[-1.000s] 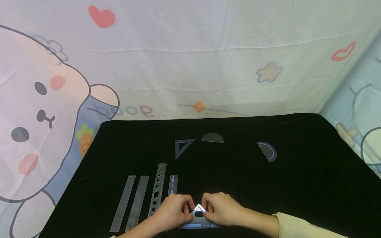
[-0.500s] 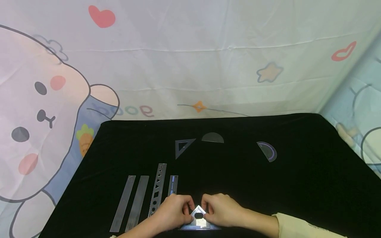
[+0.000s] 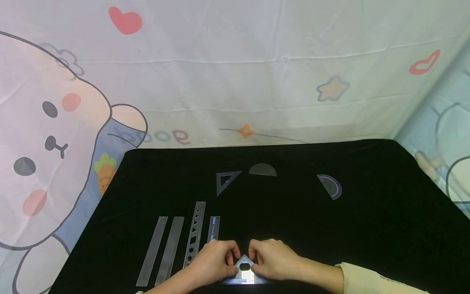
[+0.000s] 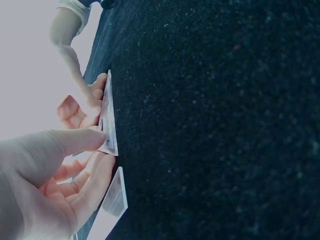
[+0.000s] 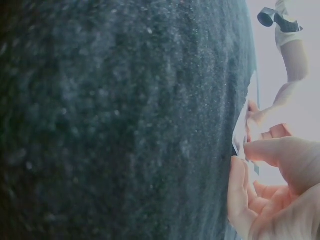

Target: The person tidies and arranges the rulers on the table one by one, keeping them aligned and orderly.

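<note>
Low in the head view, a clear triangular set square (image 3: 247,277) with an oval hole points its corner away from the person. My left hand (image 3: 216,260) pinches its left slanting edge between thumb and curled fingers. On the opposite edge, my right hand (image 3: 276,258) pinches it the same way. The left wrist view has the set square (image 4: 111,122) nearly edge-on, close over the black cloth, with the left thumb (image 4: 82,140) on its face. Seen from the right wrist, the right thumb (image 5: 265,151) lies at the square's edge. A short clear ruler (image 3: 213,228) is partly hidden behind the left hand.
Left of the hands lie two plain rulers (image 3: 152,251) and a stencil ruler (image 3: 194,232) with cut-out shapes. Farther back on the black cloth (image 3: 330,232) are a small triangle (image 3: 222,183), a plain protractor (image 3: 262,170) and a purple-marked protractor (image 3: 332,188).
The set square's far corner has shifted slightly toward the person, and a bright reflection has appeared on its lower face. Both hands keep their hold almost in place.
</note>
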{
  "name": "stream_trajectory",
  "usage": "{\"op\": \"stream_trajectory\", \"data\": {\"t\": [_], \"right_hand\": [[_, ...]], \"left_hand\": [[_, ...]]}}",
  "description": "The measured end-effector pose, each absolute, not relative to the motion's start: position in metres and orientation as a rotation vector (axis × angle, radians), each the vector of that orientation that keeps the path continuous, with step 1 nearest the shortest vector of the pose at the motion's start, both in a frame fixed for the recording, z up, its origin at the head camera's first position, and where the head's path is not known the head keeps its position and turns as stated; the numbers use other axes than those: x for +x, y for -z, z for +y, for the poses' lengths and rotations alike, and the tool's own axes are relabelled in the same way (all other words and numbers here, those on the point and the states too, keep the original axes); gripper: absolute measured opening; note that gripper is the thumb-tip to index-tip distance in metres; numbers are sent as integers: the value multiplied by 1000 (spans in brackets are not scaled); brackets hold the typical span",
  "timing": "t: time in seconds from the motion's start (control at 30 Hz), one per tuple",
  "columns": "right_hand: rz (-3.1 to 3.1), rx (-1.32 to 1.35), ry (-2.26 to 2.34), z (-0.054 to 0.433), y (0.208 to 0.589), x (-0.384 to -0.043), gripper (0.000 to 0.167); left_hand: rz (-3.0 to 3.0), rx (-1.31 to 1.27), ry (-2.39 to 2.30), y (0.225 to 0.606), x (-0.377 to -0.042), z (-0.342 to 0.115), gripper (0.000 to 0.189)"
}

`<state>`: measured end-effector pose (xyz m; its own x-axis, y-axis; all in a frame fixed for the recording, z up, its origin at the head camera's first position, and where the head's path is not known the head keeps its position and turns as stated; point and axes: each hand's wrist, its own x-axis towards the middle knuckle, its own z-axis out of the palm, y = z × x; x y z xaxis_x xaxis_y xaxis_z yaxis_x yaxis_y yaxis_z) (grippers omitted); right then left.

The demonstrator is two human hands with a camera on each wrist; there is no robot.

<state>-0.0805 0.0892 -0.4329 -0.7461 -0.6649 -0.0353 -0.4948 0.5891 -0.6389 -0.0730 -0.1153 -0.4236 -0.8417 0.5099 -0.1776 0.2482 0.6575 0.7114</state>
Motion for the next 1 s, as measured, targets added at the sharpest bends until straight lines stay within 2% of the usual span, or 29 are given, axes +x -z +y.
{"op": "stream_trajectory", "data": {"t": [0.4, 0.8, 1.0], "right_hand": [[2483, -909, 1078, 96, 430, -92, 13], [2448, -864, 1177, 97, 419, -105, 18], [2377, -796, 1236, 97, 414, -114, 27]], "left_hand": [[2572, 702, -991, 413, -80, -117, 22], [2591, 697, -1097, 404, -99, -124, 27], [2611, 622, -1172, 400, -111, -130, 31]]}}
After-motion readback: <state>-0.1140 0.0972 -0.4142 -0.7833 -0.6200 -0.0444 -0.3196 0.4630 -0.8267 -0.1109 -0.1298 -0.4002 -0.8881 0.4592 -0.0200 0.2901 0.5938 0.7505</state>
